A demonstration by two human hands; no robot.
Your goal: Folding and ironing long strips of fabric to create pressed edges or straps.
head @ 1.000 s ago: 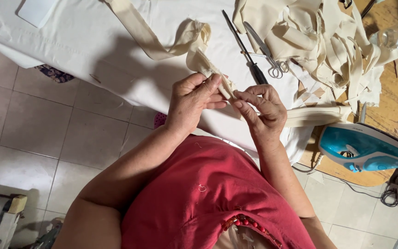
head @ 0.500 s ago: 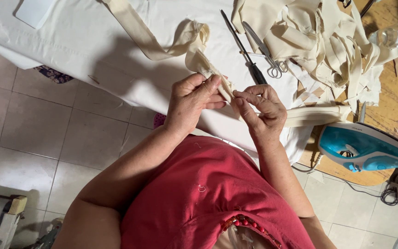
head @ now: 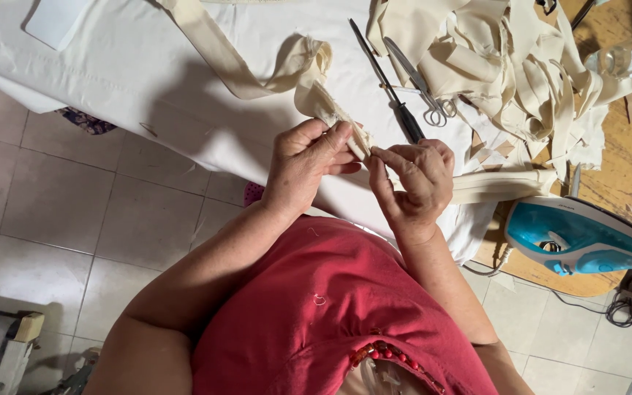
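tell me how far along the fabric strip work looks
Looks done: one folded strip lies flat beside the iron. In hand: the left hand and right hand pinch the end of a cream strip between fingertips. Left: a tangled pile of strips beyond the scissors.

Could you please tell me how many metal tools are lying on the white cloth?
2: scissors by the strip pile, and a dark-handled tool just left of them, above the right hand. The pile may hide more.
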